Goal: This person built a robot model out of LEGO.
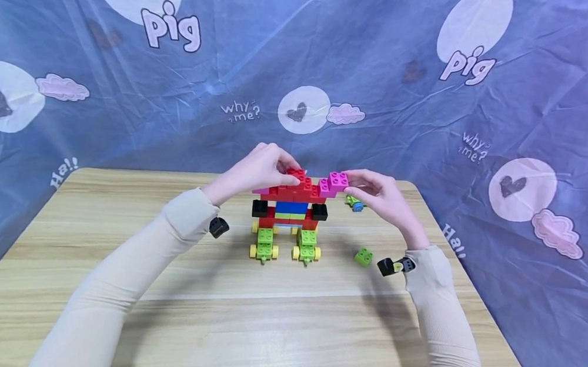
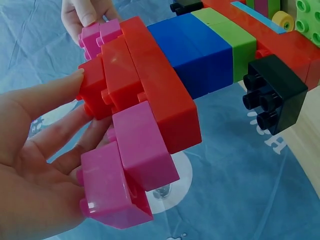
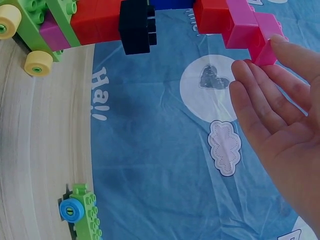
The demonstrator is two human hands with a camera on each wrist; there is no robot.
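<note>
A toy-brick figure stands upright on the table, on two green wheeled bases (image 1: 308, 239) with yellow wheels. Its middle has a blue brick (image 1: 291, 208), with black bricks (image 1: 259, 208) jutting out at both sides. My left hand (image 2: 40, 145) pinches the small red brick (image 2: 95, 85) at the top between thumb and fingers. Below that hand, two stepped pink bricks (image 2: 145, 145) stick out from the figure's left shoulder. On the other side my right hand (image 1: 382, 197) pinches the outermost pink brick (image 1: 338, 180), thumb on one face and fingertips on another.
A loose green brick (image 1: 363, 257) lies on the wooden table (image 1: 280, 330) right of the figure. Behind it, near the far edge, is a green wheeled piece (image 3: 86, 212) with blue wheels. A blue printed cloth (image 1: 223, 35) hangs around the table's back and sides.
</note>
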